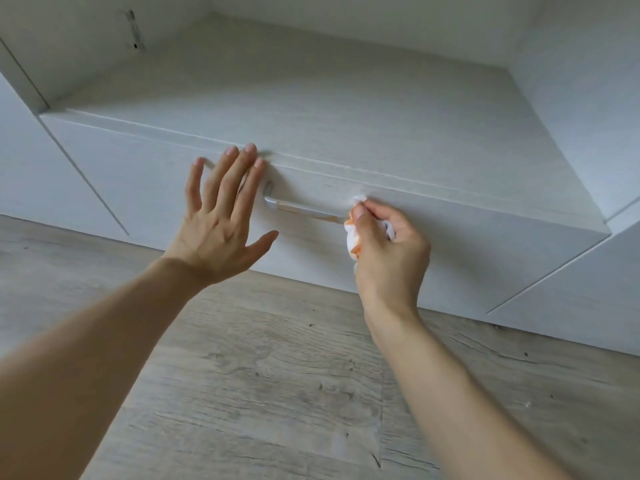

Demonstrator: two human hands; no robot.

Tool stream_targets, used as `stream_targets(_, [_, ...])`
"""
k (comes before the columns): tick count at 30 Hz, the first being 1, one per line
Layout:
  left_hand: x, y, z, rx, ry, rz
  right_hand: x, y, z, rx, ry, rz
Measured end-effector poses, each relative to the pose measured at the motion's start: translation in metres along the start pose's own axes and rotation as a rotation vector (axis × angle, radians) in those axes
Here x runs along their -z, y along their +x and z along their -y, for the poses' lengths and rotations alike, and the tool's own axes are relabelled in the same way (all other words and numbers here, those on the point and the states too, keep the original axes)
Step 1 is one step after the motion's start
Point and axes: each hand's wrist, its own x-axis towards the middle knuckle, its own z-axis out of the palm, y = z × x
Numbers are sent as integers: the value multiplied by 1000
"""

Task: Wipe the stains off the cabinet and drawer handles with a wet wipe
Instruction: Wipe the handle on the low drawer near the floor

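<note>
Against the white drawer front (433, 244) at frame centre, the left hand (221, 216) lies flat with fingers spread, apparently steadying it, while the right hand (388, 247) pinches a crumpled, orange-stained white wet wipe (353, 237) against the right end of the slim metal handle (304, 211).

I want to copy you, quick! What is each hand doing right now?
Left hand: open, fingers straight, against the drawer front beside the handle.
Right hand: closed on the wet wipe, at the handle's right end.

Floor (277, 393): wood-grain planks, grey-beige, with dark knots and cracks; runs up to the base of the white units. Shelf (346, 98): pale, faint grain, recessed between white side walls. Hinge plate (135, 31): metal, on the left wall (69, 39) of the recess, upper left.
</note>
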Motion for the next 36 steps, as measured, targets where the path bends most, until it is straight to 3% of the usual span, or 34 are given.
stream_targets(7, [8,7,-10,24,67,60,-1,-15,-9,104,-22,-77])
stream_targets(11, [-5,4,-8,35,31,9,-8,-7,-11,115,89,-127])
stream_targets(16, [-19,5,-5,62,-55,-122,-20,-18,-15,261,-5,-159])
stream_targets(20, [-31,8,-7,73,-70,-196,-26,-15,-18,148,28,-272])
stream_targets(25, [-39,8,-2,50,-69,-245,-31,-32,-27,-20,230,-287])
stream_targets(28, [-42,8,0,41,-73,-260,-31,-22,-23,32,290,-340])
stream_targets(32, [-44,9,-2,47,-59,-282,-46,-34,-28,43,186,-173])
stream_targets(36, [-43,9,-1,42,-58,-282,-41,-31,-30,210,114,-304])
